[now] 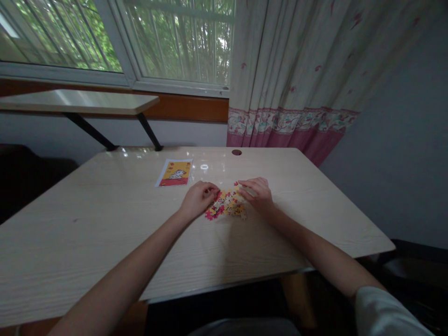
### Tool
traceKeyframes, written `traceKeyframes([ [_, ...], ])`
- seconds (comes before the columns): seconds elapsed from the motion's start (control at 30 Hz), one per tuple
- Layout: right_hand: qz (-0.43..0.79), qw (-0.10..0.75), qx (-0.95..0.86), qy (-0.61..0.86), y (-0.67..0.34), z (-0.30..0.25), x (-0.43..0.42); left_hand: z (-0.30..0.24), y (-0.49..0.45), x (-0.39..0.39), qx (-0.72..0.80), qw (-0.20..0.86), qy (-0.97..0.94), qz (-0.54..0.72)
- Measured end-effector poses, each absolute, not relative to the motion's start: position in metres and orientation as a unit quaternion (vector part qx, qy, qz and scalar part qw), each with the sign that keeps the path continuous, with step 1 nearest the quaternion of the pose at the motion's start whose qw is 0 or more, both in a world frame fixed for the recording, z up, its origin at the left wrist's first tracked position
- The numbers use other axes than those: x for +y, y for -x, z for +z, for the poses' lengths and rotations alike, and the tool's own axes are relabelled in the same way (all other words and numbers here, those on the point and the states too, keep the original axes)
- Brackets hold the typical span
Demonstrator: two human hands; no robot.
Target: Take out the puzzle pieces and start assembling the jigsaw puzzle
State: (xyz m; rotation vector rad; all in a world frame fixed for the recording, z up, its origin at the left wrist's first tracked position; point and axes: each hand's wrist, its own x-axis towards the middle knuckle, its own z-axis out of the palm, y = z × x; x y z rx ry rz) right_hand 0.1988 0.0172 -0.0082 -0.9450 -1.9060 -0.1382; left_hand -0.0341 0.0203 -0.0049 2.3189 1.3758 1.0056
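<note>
A loose heap of small jigsaw puzzle pieces (pixel 228 203) in yellow, red and white lies on the desk between my two hands. At the heap's left edge, my left hand (pixel 199 199) is closed in a pinch, with a bit of red puzzle piece (pixel 218 191) showing by the fingertips. My right hand (pixel 258 192) is on the right side of the heap, its thumb and fingers apart. The tip of its index finger is at a red puzzle piece (pixel 236 183) on the far edge. Some pieces overlap, and the fingers hide a few.
A picture card (pixel 175 172) with a white animal on yellow and red lies left of the heap, further back. The pale wooden desk (pixel 115 233) has a cable hole (pixel 237 152) at its back edge. A raised shelf (pixel 80 100) stands at the back left, before a window and curtain.
</note>
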Motion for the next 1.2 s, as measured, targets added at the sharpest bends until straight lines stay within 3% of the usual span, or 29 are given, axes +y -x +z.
traceKeyframes([
  [0.23,0.040,0.486,-0.771,0.410,-0.202,-0.012,0.025,-0.003,0.035,0.018,0.388,0.110,-0.871,0.281],
  [0.6,0.153,0.370,-0.779,0.483,-0.170,-0.002,0.123,-0.004,0.036,0.017,0.376,0.092,-0.881,0.271],
  [0.83,0.139,0.313,-0.794,0.503,-0.129,-0.015,0.172,-0.003,0.036,0.015,0.383,0.086,-0.882,0.259],
  [1.2,0.079,0.263,-0.860,0.431,-0.125,-0.025,0.174,0.000,0.032,0.013,0.377,0.105,-0.882,0.264],
])
